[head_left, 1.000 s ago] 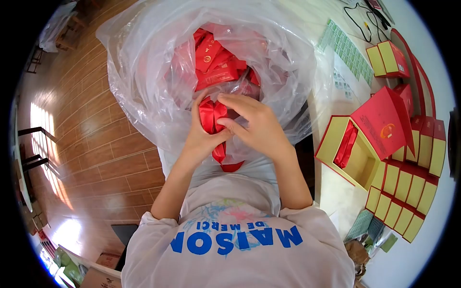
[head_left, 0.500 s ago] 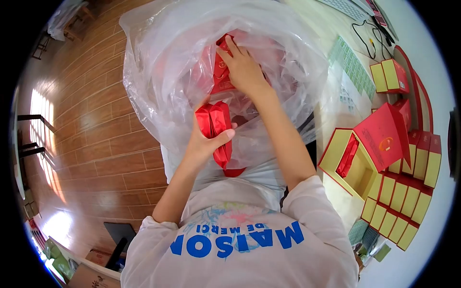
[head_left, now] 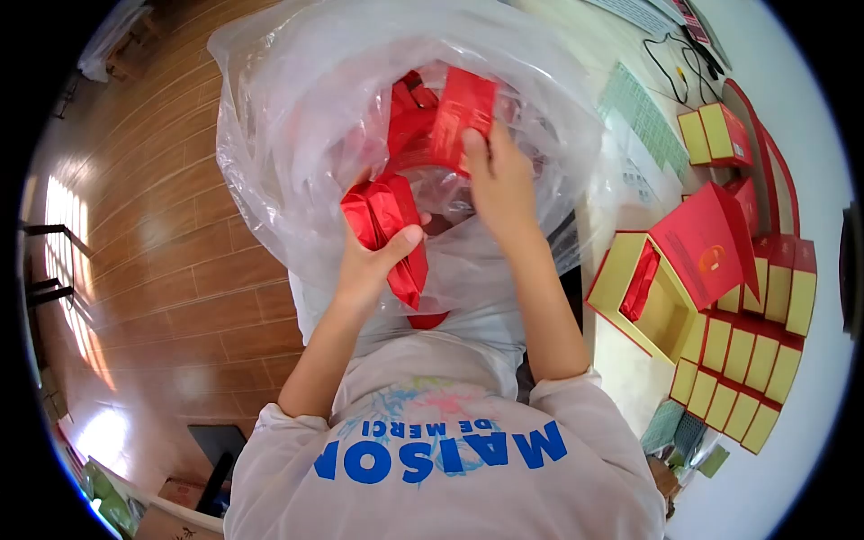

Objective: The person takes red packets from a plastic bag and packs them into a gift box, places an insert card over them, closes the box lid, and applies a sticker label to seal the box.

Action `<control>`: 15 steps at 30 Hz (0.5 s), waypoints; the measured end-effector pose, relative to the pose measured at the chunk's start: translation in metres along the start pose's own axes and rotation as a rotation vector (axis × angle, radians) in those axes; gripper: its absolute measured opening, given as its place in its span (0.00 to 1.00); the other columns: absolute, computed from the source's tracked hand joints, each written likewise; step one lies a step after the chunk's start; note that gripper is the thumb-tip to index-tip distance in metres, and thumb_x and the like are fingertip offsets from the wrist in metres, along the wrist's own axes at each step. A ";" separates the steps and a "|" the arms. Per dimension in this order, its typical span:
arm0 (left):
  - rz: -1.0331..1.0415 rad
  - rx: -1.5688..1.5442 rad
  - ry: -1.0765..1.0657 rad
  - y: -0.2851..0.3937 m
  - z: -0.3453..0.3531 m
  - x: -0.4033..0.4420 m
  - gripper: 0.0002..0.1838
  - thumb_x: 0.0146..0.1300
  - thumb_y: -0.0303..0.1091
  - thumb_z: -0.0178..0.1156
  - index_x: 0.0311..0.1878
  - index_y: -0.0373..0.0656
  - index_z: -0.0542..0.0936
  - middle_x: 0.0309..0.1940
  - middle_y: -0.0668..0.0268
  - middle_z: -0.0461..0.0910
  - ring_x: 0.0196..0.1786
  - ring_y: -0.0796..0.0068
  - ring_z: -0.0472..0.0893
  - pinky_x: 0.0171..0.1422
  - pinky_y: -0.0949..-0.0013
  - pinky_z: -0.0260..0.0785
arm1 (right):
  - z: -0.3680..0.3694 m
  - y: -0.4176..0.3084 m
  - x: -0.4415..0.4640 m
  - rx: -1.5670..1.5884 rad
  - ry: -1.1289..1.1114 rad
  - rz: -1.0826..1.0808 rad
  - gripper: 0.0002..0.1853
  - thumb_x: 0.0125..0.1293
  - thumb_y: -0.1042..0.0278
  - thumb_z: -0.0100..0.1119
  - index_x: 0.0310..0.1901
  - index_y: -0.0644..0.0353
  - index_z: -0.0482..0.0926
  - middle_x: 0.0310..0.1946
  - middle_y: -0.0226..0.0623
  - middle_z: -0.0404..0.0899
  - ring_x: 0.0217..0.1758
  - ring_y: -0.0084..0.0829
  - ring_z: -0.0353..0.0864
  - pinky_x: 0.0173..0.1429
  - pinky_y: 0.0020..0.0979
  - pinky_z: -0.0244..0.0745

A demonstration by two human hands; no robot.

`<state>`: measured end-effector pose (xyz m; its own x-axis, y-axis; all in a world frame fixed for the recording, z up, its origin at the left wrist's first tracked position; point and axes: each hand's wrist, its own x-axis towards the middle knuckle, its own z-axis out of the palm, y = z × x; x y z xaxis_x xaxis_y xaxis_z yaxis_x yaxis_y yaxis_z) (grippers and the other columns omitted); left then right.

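Note:
My left hand (head_left: 366, 267) is closed around a small stack of shiny red foil packets (head_left: 389, 214), its thumb across their near side. In my right hand (head_left: 506, 187) a flat red packet (head_left: 463, 115) is pinched between thumb and fingers, raised over the mouth of a large clear plastic bag (head_left: 297, 99). Other red packets (head_left: 409, 135) lie inside the bag, partly hidden by the held one. The bag sits open in front of my body, and its folds surround both hands.
On the right, a white table (head_left: 621, 360) bears an open red-and-yellow box (head_left: 598, 297) with a red packet (head_left: 641, 283) inside. Several closed boxes (head_left: 742, 351) stand stacked behind it. A green-patterned sheet (head_left: 643, 112) and black cable (head_left: 670, 67) lie farther back.
My right hand has drawn back from the packets in the bag and now lifts one flat red packet. My left hand keeps its packets, tilted slightly. The whole view has shifted a little.

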<state>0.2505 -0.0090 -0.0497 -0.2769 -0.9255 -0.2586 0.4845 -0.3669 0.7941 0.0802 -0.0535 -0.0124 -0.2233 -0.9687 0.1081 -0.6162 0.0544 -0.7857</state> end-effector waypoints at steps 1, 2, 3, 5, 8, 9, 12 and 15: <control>0.004 0.001 0.006 0.000 0.002 0.001 0.50 0.57 0.30 0.69 0.74 0.47 0.45 0.58 0.60 0.69 0.53 0.65 0.79 0.54 0.63 0.75 | -0.011 0.005 -0.008 -0.009 0.011 0.008 0.11 0.71 0.64 0.50 0.47 0.62 0.76 0.38 0.41 0.83 0.41 0.41 0.82 0.44 0.37 0.75; -0.035 0.022 -0.001 -0.001 0.003 0.004 0.48 0.59 0.31 0.68 0.74 0.46 0.45 0.54 0.60 0.71 0.51 0.67 0.79 0.52 0.63 0.75 | -0.024 0.013 -0.015 0.437 -0.056 0.197 0.13 0.72 0.62 0.49 0.48 0.63 0.76 0.39 0.39 0.83 0.41 0.36 0.82 0.46 0.34 0.75; -0.046 0.020 -0.019 -0.001 0.008 0.006 0.48 0.59 0.31 0.68 0.74 0.46 0.45 0.54 0.60 0.71 0.51 0.67 0.79 0.52 0.63 0.75 | -0.035 0.018 -0.022 0.887 -0.116 0.379 0.15 0.73 0.61 0.49 0.49 0.64 0.76 0.40 0.36 0.84 0.41 0.31 0.82 0.47 0.32 0.75; -0.092 0.036 -0.027 0.001 0.021 0.009 0.46 0.60 0.32 0.66 0.74 0.45 0.46 0.53 0.60 0.71 0.50 0.69 0.79 0.52 0.64 0.76 | -0.052 0.024 -0.037 1.021 -0.124 0.427 0.17 0.72 0.59 0.51 0.52 0.64 0.77 0.43 0.34 0.83 0.42 0.24 0.81 0.51 0.29 0.74; -0.072 0.048 -0.117 0.003 0.053 0.013 0.35 0.62 0.35 0.65 0.67 0.43 0.57 0.49 0.62 0.74 0.48 0.69 0.80 0.50 0.64 0.75 | -0.074 0.036 -0.057 1.212 -0.159 0.627 0.20 0.73 0.60 0.48 0.54 0.71 0.74 0.46 0.44 0.81 0.46 0.32 0.82 0.53 0.32 0.75; -0.122 0.018 -0.167 0.004 0.062 0.014 0.43 0.61 0.31 0.65 0.72 0.44 0.48 0.52 0.61 0.71 0.49 0.70 0.79 0.51 0.64 0.75 | -0.080 0.037 -0.063 1.214 -0.135 0.626 0.20 0.73 0.60 0.48 0.54 0.71 0.74 0.46 0.44 0.81 0.46 0.32 0.82 0.53 0.32 0.75; -0.160 0.034 -0.223 0.003 0.091 0.013 0.44 0.59 0.32 0.68 0.71 0.44 0.50 0.53 0.61 0.70 0.51 0.70 0.78 0.54 0.66 0.73 | -0.104 0.014 -0.084 1.122 0.121 0.617 0.17 0.73 0.63 0.49 0.50 0.70 0.76 0.43 0.39 0.82 0.45 0.28 0.80 0.51 0.29 0.74; 0.039 0.199 -0.322 -0.005 0.126 0.010 0.46 0.56 0.33 0.71 0.70 0.44 0.51 0.55 0.59 0.69 0.54 0.70 0.76 0.58 0.68 0.70 | -0.129 -0.004 -0.105 0.264 0.291 0.274 0.17 0.74 0.61 0.47 0.45 0.69 0.78 0.43 0.44 0.81 0.42 0.30 0.80 0.50 0.29 0.74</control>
<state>0.1404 -0.0046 0.0129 -0.5236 -0.8494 -0.0652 0.3377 -0.2772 0.8995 0.0087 0.0796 0.0575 -0.5760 -0.8174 0.0121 -0.3004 0.1979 -0.9331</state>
